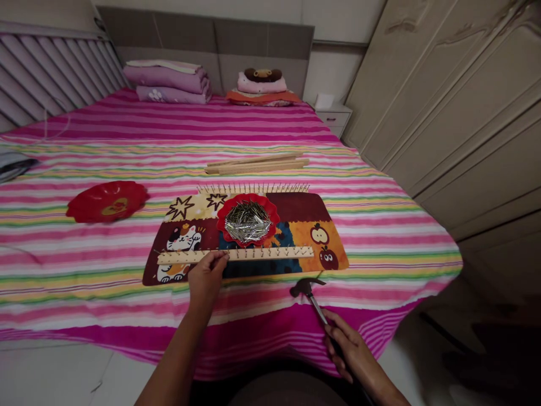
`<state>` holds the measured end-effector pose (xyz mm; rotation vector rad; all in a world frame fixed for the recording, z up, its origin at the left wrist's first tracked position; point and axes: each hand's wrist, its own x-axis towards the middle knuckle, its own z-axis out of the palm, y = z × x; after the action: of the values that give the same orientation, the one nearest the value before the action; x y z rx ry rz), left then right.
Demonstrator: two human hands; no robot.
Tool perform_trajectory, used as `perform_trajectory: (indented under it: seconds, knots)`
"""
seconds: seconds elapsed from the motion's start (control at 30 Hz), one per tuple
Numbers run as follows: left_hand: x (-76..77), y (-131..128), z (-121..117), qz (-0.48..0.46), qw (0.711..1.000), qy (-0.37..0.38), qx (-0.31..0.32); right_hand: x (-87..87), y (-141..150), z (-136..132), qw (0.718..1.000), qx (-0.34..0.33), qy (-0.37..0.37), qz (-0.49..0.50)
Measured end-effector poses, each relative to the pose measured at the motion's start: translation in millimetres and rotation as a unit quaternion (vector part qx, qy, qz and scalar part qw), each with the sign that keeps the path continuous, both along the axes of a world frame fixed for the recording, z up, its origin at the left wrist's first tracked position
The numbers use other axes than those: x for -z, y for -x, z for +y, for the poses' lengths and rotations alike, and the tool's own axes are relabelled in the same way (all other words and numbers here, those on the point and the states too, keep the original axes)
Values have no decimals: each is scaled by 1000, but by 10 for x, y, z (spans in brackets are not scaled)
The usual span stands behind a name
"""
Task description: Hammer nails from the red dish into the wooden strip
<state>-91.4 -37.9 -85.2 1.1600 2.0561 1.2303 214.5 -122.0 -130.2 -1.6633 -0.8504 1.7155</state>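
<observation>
Two hands of ours reach in from the bottom of the frame. Just left of centre, our left hand (206, 277) has thumb and forefinger pressed together on the nail-studded wooden strip (270, 253); we cannot tell whether a nail is pinched between them. The strip runs across the patterned mat (338, 256), a shorter stretch left of our fingertips and a longer one to their right. At lower right, our right hand (349, 345) wraps the handle of a claw hammer (313, 299), its head just below the mat, apart from the strip. Beyond the strip, at centre, we see a scalloped red dish (274, 216) of loose nails (247, 221), and above it a second row of upright nails (253, 188).
</observation>
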Motion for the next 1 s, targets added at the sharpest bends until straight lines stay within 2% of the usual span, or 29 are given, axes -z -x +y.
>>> perform_trajectory:
  seconds: [0.13,0.27,0.43,0.53,0.67,0.8,0.9,1.0]
  knots:
    - [33,16,-22,117,991,-38,46,-141,105,-64,999,-39,-27,-25]
    - [67,25,-41,149,986,-51,56,-496,324,9,983,-151,-101,-22]
    - [118,15,-47,155,983,-76,66,-1026,753,360,919,-256,-286,-85]
    - [152,7,-50,169,979,-85,72,-1207,987,538,882,-285,-354,-124]
    - [179,-3,-63,184,976,-96,71,-1277,1166,630,855,-289,-405,-150]
    - [174,-4,-77,215,970,-79,76,-1257,1208,631,842,-335,-382,-182]
    - [172,-6,-66,216,970,-78,81,-1254,1150,576,853,-332,-364,-170]
    - [185,-25,-48,183,974,-105,84,-1237,1007,455,880,-295,-342,-148]
